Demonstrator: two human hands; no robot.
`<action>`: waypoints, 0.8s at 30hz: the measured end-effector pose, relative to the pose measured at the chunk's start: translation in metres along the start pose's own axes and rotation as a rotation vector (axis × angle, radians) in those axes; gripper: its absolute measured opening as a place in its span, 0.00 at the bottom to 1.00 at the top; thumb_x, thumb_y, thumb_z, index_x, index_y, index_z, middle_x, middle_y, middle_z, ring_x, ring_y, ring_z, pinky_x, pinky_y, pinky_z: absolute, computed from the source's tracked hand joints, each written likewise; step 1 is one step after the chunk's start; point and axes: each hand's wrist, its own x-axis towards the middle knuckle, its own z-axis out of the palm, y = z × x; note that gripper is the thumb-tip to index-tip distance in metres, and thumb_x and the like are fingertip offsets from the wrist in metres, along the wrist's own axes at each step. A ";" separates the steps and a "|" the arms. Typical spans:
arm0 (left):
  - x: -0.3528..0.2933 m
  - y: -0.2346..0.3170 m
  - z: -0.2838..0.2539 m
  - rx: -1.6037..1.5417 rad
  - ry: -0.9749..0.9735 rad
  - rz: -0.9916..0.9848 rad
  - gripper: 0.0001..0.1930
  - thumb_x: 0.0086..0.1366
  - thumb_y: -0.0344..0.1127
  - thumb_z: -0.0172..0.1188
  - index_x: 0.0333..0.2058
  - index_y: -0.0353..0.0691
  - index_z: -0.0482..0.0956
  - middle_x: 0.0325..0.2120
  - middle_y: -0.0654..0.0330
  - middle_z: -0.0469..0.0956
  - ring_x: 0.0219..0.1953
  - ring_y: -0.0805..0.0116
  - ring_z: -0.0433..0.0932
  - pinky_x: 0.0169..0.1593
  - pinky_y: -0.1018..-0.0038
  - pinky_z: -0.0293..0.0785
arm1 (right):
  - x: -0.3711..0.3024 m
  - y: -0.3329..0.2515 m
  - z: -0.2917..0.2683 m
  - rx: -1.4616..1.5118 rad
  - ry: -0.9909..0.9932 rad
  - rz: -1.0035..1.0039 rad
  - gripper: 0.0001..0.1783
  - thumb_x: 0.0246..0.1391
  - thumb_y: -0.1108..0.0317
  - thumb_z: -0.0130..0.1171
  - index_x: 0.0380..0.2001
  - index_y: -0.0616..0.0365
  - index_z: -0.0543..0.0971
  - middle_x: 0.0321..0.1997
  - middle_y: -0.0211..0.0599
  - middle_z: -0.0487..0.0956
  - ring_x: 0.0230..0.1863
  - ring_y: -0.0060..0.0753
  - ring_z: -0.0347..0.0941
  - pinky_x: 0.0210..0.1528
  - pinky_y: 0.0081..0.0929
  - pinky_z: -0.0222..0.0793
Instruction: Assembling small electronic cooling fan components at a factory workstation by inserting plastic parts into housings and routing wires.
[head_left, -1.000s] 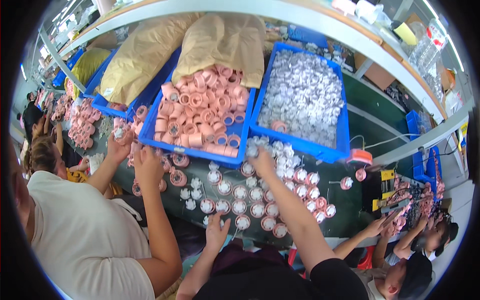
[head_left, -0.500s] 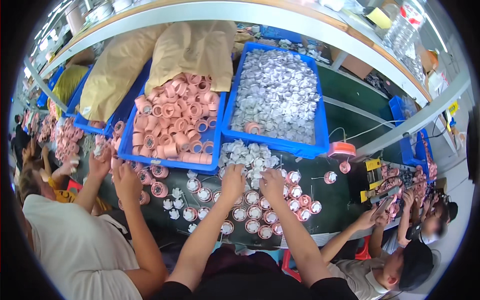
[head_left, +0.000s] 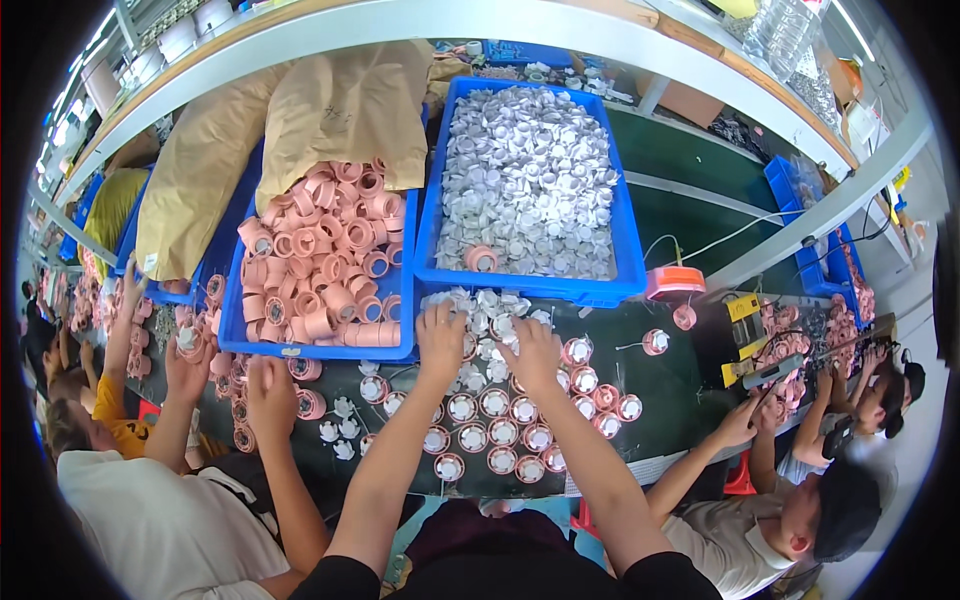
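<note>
Both of my hands are at a loose pile of white plastic pieces [head_left: 492, 312] on the dark green table, in front of the blue trays. My left hand [head_left: 441, 345] lies at the pile's left edge, fingers apart, with nothing seen in it. At the right edge, my right hand [head_left: 534, 354] has its thumb and fingers spread beside the pieces. What lies under the fingertips is partly hidden. Between my forearms and around them sit several round pink housings with white centres [head_left: 503, 431]. A few white pieces [head_left: 342, 427] lie apart to the left.
One blue tray [head_left: 640, 262] holds white pieces and a pink ring; another blue tray [head_left: 412, 300] holds pink rings beneath brown paper [head_left: 345, 110]. A shelf beam [head_left: 450, 27] crosses above. A pink-orange tape roll [head_left: 675, 281] stands right. Co-workers' hands work on both sides.
My hands have spread a little apart, and their fingers have opened over the white pile. The view has shifted slightly. The left neighbour's hands have moved lower.
</note>
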 end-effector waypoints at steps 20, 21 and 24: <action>-0.051 0.023 -0.017 0.037 -0.088 -0.196 0.15 0.47 0.29 0.54 0.37 0.43 0.73 0.40 0.58 0.67 0.43 0.59 0.65 0.45 0.62 0.60 | 0.015 0.012 -0.006 0.013 0.099 -0.321 0.19 0.39 0.70 0.59 0.39 0.56 0.75 0.40 0.41 0.74 0.36 0.44 0.69 0.36 0.37 0.68; -0.049 0.029 -0.024 -0.031 -0.156 -0.181 0.15 0.46 0.30 0.55 0.37 0.42 0.73 0.39 0.58 0.68 0.43 0.59 0.65 0.45 0.62 0.61 | 0.002 0.012 0.003 0.093 -0.056 -0.284 0.21 0.39 0.69 0.60 0.42 0.55 0.74 0.37 0.40 0.74 0.35 0.43 0.71 0.34 0.36 0.69; -0.072 0.026 -0.007 -0.023 -0.292 -0.222 0.18 0.43 0.37 0.63 0.36 0.41 0.73 0.36 0.58 0.71 0.41 0.60 0.70 0.41 0.64 0.66 | -0.019 -0.025 0.005 -0.061 -0.348 -0.178 0.32 0.39 0.68 0.60 0.52 0.53 0.66 0.36 0.40 0.72 0.35 0.43 0.73 0.31 0.34 0.72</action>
